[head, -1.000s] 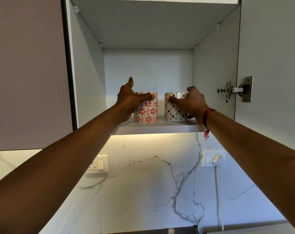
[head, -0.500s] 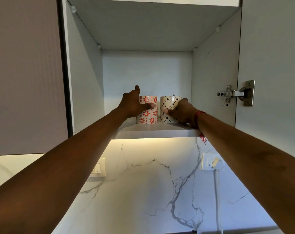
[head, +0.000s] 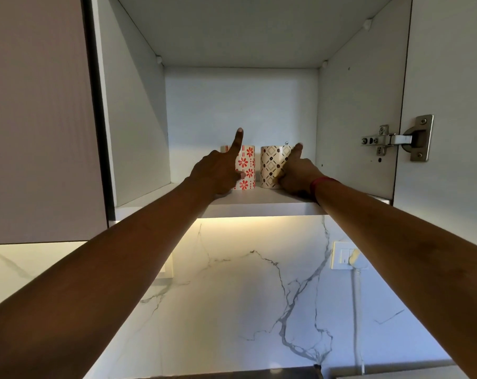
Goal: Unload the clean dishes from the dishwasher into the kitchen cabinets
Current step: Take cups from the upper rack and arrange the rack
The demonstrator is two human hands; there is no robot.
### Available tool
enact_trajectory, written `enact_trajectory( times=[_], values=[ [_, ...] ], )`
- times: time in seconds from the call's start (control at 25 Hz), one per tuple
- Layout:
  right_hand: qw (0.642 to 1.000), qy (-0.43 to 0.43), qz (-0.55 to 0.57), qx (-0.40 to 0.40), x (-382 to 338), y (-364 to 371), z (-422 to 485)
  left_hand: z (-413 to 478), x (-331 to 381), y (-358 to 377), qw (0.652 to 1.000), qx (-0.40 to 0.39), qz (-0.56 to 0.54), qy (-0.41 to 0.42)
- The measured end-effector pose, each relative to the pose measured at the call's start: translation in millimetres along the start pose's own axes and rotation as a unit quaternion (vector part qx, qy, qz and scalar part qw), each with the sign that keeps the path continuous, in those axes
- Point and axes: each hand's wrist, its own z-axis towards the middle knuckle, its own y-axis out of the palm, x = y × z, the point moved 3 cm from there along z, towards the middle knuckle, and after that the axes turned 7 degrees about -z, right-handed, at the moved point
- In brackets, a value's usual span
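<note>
shelf: the white bottom board of the open wall cabinet, with a warm light strip glowing under its front edge.
flower mug: stood upright on the shelf, left of its middle and set back from the front edge; white with red flowers and bars.
diamond mug: stood upright on the shelf just right of its middle, as far back; cream with dark diamonds and dots; a narrow gap parted the two mugs.
left hand: reached in over the shelf's front edge; fingers lay across the flower mug's front, thumb straight up and free, so the hand was spread, not gripping.
right hand: over the shelf's right half; fingers curled on the diamond mug's lower right side, thumb up along its edge, clamped on it; the mug's handle was hidden.
red thread: round the right wrist, above the shelf's front edge.
hinge: above the shelf's right end, on the open door.
marble wall: below the shelf, white with grey veins.
socket: below the shelf's right end, a plug in it.
</note>
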Motion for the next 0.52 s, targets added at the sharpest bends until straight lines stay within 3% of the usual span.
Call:
enact_trajectory(
  times=[0.16, 0.24, 0.36, 0.52],
  values=[
    [0.996, -0.045, -0.014, 0.078, 0, -1, 0, -6, -4, 3, 0.999, -0.022, 0.033, 0.013],
    [0.992, -0.069, -0.024, 0.106, -1, -5, -3, -8, -3, -1, 0.998, 0.008, 0.063, 0.028],
    [0.985, -0.115, -0.077, 0.105, -3, -6, -10, -10, 0, -10, 0.995, 0.075, 0.056, 0.035],
    [0.981, -0.143, -0.108, 0.075, -6, -7, -16, -9, 3, -7, 0.996, 0.055, 0.051, 0.042]
  ],
)
